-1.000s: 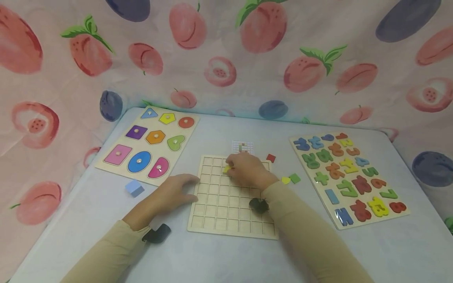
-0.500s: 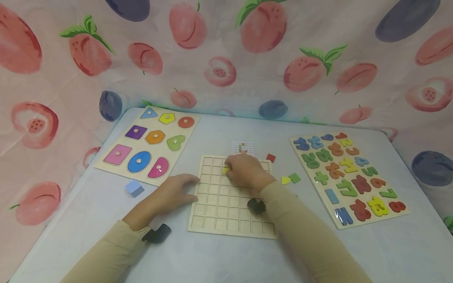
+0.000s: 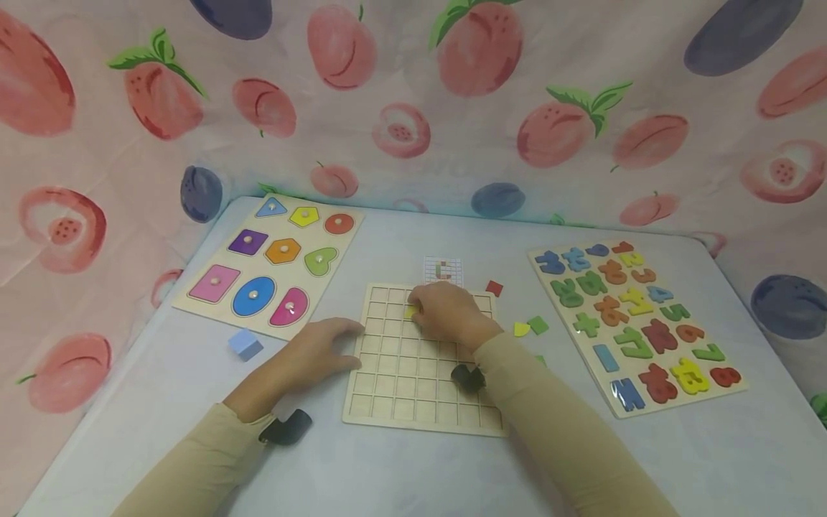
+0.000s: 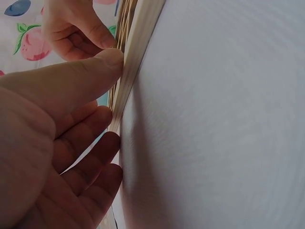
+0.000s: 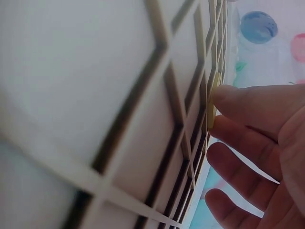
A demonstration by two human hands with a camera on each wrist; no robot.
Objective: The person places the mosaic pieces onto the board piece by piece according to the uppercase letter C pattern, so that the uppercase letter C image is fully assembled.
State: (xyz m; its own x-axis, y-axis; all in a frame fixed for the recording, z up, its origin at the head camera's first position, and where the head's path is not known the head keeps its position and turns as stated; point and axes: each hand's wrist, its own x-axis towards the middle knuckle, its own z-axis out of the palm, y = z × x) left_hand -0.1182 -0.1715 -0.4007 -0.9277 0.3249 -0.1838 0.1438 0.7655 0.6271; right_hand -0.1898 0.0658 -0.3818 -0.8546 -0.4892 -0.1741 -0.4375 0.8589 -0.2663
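Observation:
In the head view a light wooden grid board point(image 3: 394, 384) lies flat on the table. My right hand point(image 3: 447, 310) reaches over its far half and pinches a small yellow piece point(image 3: 410, 312) at one of the upper cells. From the right wrist, the thumb and index finger meet at the edges of that piece point(image 5: 213, 102), low against the grid; the other fingers bend loosely. Beside the board's left edge is my left hand point(image 3: 316, 355), thumb and fingers spread. The left wrist view has its thumb point(image 4: 90, 78) and fingertips touching the board's side point(image 4: 138, 47).
Behind the board lies a printed pattern card point(image 3: 443, 268). To the right are a red square point(image 3: 494, 289), a yellow rounded piece point(image 3: 521, 329) and a green square point(image 3: 538, 325). A knobbed shape puzzle point(image 3: 304, 287), blue block point(image 3: 245, 345) and number puzzle point(image 3: 591, 345) flank the board.
The yellow piece has gone from tilted to lying flatter at the grid, and my right hand has shifted slightly left. The left hand has stayed at the board's edge.

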